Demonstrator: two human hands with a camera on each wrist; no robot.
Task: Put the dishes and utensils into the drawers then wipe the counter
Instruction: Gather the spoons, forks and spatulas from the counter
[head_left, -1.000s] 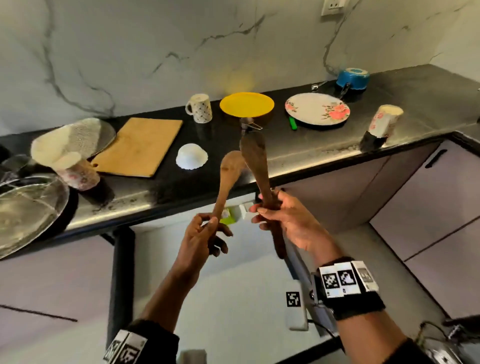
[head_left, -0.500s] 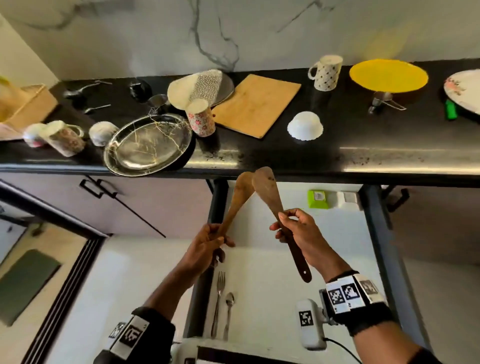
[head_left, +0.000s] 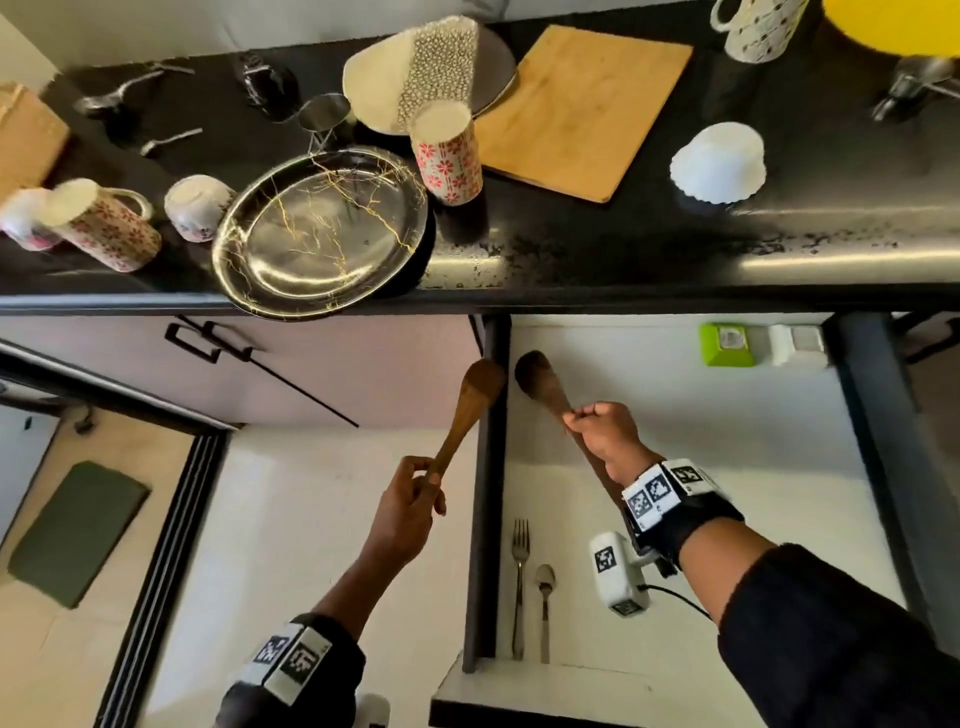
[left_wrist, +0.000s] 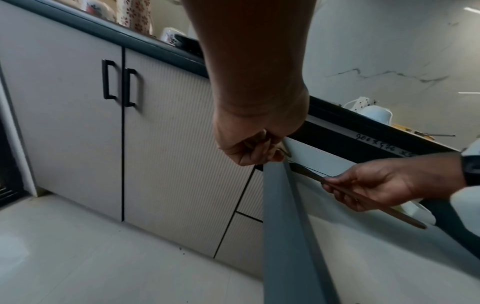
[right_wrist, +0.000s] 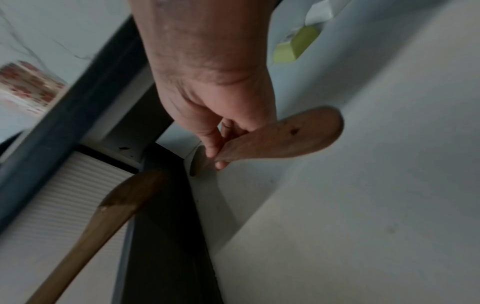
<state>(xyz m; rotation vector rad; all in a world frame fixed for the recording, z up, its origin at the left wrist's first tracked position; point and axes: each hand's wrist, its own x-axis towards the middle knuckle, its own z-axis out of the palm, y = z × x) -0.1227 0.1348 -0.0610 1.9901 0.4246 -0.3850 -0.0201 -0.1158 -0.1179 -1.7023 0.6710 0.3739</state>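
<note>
Wooden spatulas, one per hand, hang over the open white drawer (head_left: 701, 467) below the black stone desk (head_left: 623, 260). The left hand (head_left: 410, 499) pinches the handle end of the lighter wooden spatula (head_left: 467, 410), whose blade sits over the drawer's dark left wall (head_left: 485, 519); in the left wrist view the fingers curl tight and the spatula itself is almost wholly hidden behind them. The right hand (head_left: 602, 431) has its grip closed round the darker wooden spatula (head_left: 540, 384), blade above the drawer's far left corner; the handle is mostly hidden behind the wrist in the head view. Inside the drawer, near its front left, a steel fork (head_left: 519, 571) and a steel spoon (head_left: 544, 597) lie side by side, and a green block (head_left: 724, 345) sits at the back. On the desk above the drawer's left wall stand a round steel plate (head_left: 322, 228) overhanging the edge, a floral tumbler (head_left: 449, 156) and a wooden chopping board (head_left: 576, 109). A yellow plate (head_left: 893, 26) is cut off at the frame's top right.
</note>
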